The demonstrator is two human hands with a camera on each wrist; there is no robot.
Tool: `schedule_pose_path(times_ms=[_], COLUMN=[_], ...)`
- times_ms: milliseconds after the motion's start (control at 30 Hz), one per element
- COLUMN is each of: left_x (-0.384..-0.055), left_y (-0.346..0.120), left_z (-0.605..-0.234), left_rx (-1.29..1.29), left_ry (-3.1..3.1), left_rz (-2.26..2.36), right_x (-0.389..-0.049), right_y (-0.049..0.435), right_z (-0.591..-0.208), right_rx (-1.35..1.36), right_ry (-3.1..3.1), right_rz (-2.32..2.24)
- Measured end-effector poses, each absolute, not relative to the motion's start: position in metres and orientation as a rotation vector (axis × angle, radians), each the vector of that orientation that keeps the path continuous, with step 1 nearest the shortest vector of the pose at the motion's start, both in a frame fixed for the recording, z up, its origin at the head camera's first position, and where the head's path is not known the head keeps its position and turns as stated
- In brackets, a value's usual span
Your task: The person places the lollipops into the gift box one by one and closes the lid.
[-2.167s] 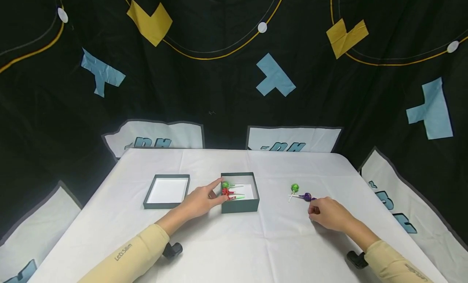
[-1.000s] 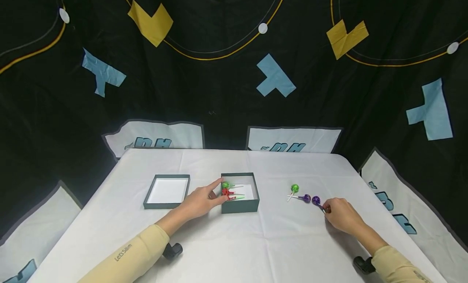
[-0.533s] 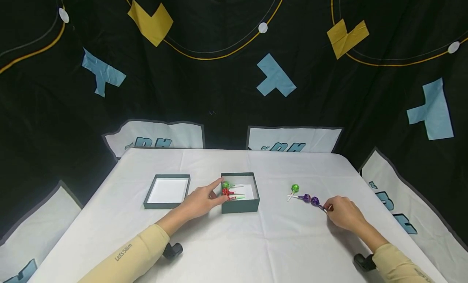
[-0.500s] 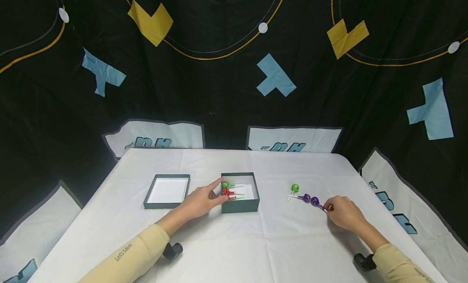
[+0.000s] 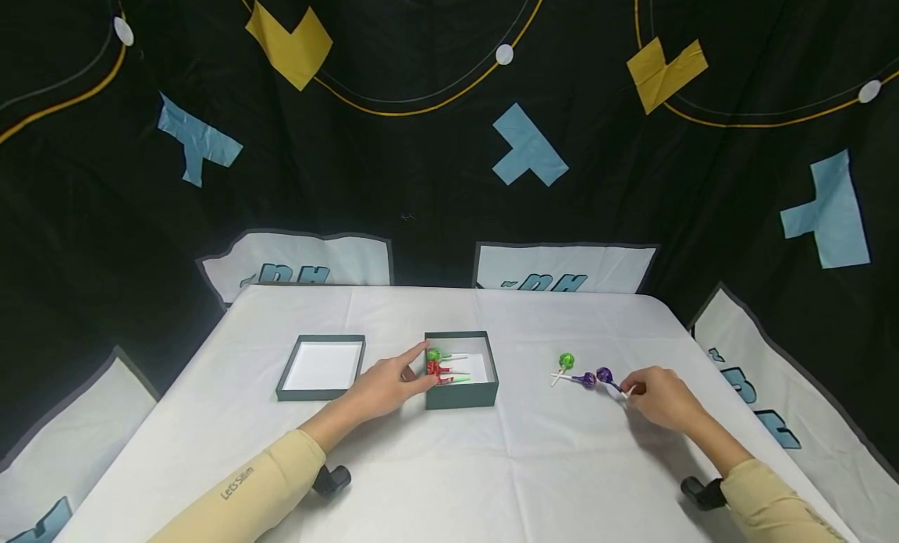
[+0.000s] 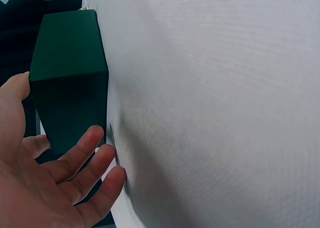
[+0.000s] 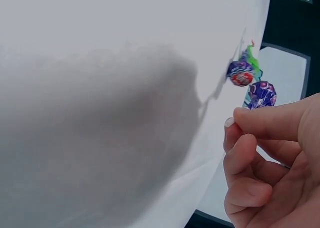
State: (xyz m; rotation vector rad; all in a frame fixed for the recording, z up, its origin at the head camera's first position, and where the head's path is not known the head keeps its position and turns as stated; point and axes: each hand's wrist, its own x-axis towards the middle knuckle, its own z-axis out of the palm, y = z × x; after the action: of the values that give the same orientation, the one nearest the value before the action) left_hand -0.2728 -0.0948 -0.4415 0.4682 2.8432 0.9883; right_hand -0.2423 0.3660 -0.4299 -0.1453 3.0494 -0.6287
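My right hand (image 5: 660,399) pinches the white stick of a purple-wrapped lollipop (image 5: 605,375) between thumb and index finger. Its candy end points left, beside another purple lollipop (image 5: 588,381) and a green lollipop (image 5: 566,361) on the cloth. Whether the two purple heads touch, I cannot tell. At the left side of a dark green box (image 5: 460,396), my left hand (image 5: 385,385) rests thumb and index finger on the rim, its other fingers loosely extended in the left wrist view. Inside the box lie a green lollipop (image 5: 434,356) and red ones (image 5: 433,368), sticks pointing right.
The box's lid (image 5: 319,395) lies inside-up to the left of the left hand. A white cloth covers the table (image 5: 548,465). Behind it hangs a black curtain (image 5: 407,192) with taped shapes.
My right hand first drew back right with the purple lollipop, pulling it apart from its neighbour. Lately the hand has risen slightly with the stick. The left hand stays on the box.
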Motion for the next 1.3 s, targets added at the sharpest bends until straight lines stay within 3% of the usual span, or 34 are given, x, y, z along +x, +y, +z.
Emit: schedule_pose_path(times_ms=[1300], left_x=[-0.274], left_y=[-0.096], left_z=[-0.443], left_rx=[0.462], left_ry=[2.830], left_rz=[0.984], right_x=[-0.282], right_y=[0.304], right_z=[-0.374], right_rx=[-0.561], right_ry=[2.992], right_rz=[-0.661])
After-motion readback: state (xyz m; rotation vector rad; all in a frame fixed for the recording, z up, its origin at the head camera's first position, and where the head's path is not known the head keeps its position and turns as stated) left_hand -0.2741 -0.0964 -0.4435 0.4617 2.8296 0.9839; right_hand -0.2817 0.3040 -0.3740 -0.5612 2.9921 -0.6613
